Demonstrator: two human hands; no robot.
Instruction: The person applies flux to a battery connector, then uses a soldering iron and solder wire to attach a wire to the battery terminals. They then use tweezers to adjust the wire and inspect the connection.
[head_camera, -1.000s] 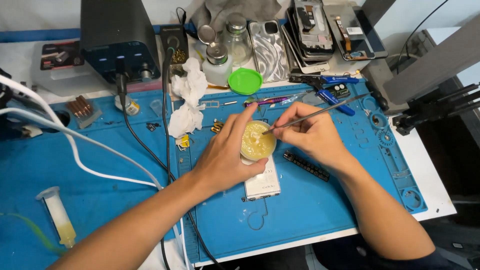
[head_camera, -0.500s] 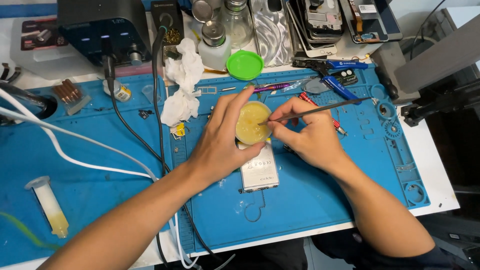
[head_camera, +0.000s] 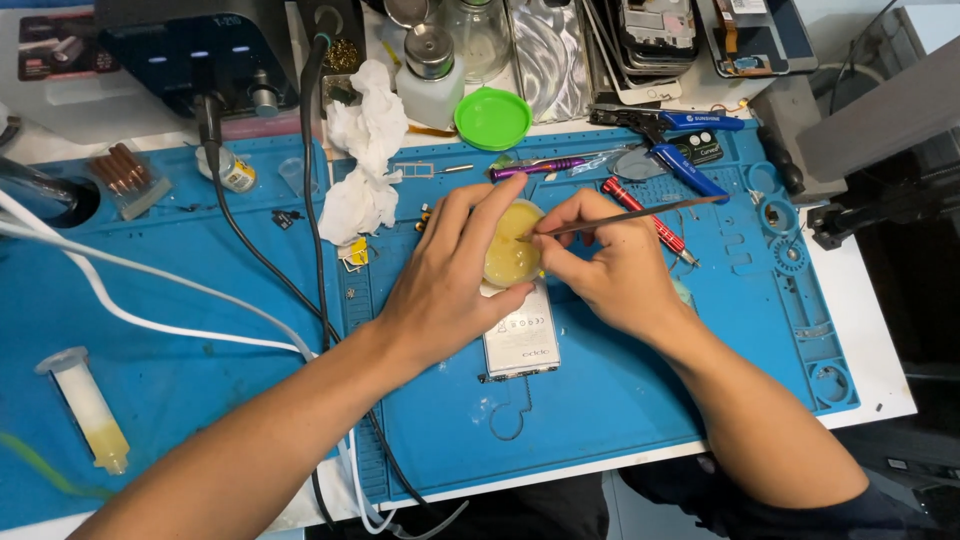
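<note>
Small jar of yellow paste (head_camera: 512, 255), lid off, cupped by the left hand (head_camera: 445, 285) above a phone part (head_camera: 520, 340) on the blue mat (head_camera: 600, 420); right hand (head_camera: 610, 265) pinches tweezers (head_camera: 625, 215), tip dipped in, paste not yet lifted.

Phone-repair workbench: blue mat (head_camera: 640, 400), pliers (head_camera: 670, 135)

**Open paste jar and thin metal tool**

A small round jar (head_camera: 512, 256) of yellowish paste sits upright, lid off, clasped between the left fingers (head_camera: 497, 205). Thin metal tweezers (head_camera: 640, 214), pinched by the right fingers (head_camera: 560, 222), slant down, tip dipped into the paste.
</note>
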